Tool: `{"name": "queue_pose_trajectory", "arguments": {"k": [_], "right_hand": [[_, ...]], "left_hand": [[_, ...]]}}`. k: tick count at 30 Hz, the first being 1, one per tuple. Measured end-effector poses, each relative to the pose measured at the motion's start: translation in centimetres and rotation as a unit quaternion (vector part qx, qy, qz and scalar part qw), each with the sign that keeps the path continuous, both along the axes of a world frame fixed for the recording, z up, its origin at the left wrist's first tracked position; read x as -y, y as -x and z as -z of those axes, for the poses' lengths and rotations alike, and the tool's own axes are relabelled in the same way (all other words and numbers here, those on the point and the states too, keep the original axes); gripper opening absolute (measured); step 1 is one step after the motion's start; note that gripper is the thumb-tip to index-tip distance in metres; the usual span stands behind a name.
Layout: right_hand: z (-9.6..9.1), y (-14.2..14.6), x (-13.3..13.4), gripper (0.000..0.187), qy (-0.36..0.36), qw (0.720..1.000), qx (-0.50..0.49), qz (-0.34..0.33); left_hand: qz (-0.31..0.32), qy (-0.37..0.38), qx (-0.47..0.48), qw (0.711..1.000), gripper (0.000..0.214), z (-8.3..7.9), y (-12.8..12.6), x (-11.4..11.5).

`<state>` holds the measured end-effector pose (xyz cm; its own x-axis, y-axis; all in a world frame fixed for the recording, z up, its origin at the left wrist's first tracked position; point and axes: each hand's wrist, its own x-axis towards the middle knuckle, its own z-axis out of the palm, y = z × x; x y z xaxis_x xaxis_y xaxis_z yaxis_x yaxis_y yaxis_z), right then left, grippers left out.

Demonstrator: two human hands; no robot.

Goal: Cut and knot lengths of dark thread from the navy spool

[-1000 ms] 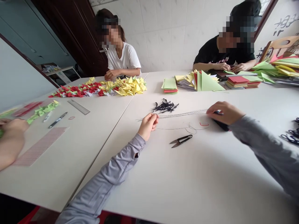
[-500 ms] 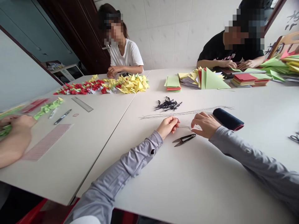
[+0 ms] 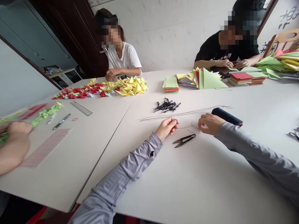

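A thin dark thread [image 3: 194, 127] runs between my two hands and curls into loose loops near the right one. My left hand [image 3: 166, 128] is closed in a pinch on one end of it. Fingers bent together, my right hand [image 3: 210, 123] grips the looped part; its fingertips are partly hidden. Below the thread lie black thread snips [image 3: 184, 140], blades pointing left. A dark blue spool of thread [image 3: 227, 116] rests just behind my right hand. Several long cut threads [image 3: 184, 112] stretch across the table beyond both hands, with a heap of knotted black cords [image 3: 167, 105] behind them.
Folded red and yellow paper pieces [image 3: 102, 88] are piled at the back left. Stacks of coloured paper [image 3: 171, 84] stand at the back. A ruler [image 3: 81, 108], a pen [image 3: 61, 121] and a co-worker's arm [image 3: 17, 146] are at left. Two people sit opposite.
My right hand has moved slightly right and its fingers have closed from a wider spread, with thread loops now showing beside it. My left hand keeps its pinch.
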<state>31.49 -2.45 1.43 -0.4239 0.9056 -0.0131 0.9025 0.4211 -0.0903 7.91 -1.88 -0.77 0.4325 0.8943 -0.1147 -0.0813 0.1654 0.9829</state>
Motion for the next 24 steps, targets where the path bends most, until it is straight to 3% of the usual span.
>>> {"name": "queue_pose_trajectory", "arguments": {"k": [7, 12, 16, 20, 24], "right_hand": [[-0.5, -0.4, -0.5, 0.006, -0.04, 0.987, -0.151, 0.044], [-1.1, -0.6, -0.3, 0.012, 0.14, 0.943, -0.296, 0.056], [-1.7, -0.1, -0.1, 0.017, 0.175, 0.908, -0.376, 0.06], [-2.2, 0.6, 0.2, 0.021, 0.108, 0.88, -0.455, 0.083], [-2.1, 1.8, 1.0, 0.016, -0.021, 0.889, -0.447, 0.102]], "left_hand": [[0.0, -0.012, -0.001, 1.0, 0.023, 0.1, 0.2, 0.0], [-0.002, -0.01, 0.002, 1.0, 0.022, 0.0, 0.2, 0.2], [-0.007, -0.004, 0.004, 1.0, 0.021, -0.1, 0.2, 0.2], [-0.015, 0.017, 0.01, 1.0, 0.02, -0.3, 0.3, 0.1], [-0.019, 0.09, 0.005, 0.996, 0.021, -0.9, -0.2, 0.5]]}}
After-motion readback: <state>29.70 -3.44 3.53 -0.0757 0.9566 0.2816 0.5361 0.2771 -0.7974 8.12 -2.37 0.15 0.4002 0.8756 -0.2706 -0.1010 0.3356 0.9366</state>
